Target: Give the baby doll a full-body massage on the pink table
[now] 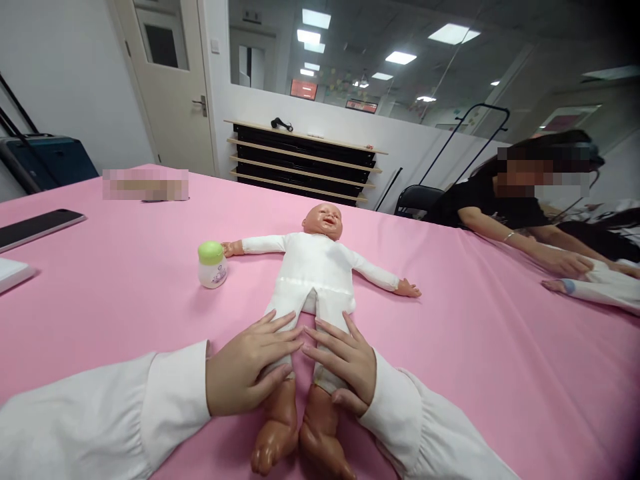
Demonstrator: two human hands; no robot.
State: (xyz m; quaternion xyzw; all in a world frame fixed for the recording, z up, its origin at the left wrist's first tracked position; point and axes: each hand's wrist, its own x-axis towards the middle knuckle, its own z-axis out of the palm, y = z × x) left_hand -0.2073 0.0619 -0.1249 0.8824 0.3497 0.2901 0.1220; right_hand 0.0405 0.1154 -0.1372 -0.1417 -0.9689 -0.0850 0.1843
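A baby doll [313, 267] in a white bodysuit lies on its back on the pink-covered table [450, 373], its head far from me and its bare vinyl feet near. My left hand [250, 363] wraps the doll's leg [280, 353] on the left, with the thumb below the fingers. My right hand [345, 360] holds the other leg [330, 353] the same way, and the fingertips of both hands nearly meet between the legs. A small white bottle with a green cap [212, 265] stands just beside the doll's outstretched hand.
At the left lie a black phone or tablet [35, 228], a white flat item [13, 275] and a blurred object [145, 185]. On the right, a co-worker [515, 207] leans over the table with both hands on a second white-clad doll [600, 287]. A black chair [417, 200] and wall shelves [300, 160] stand behind.
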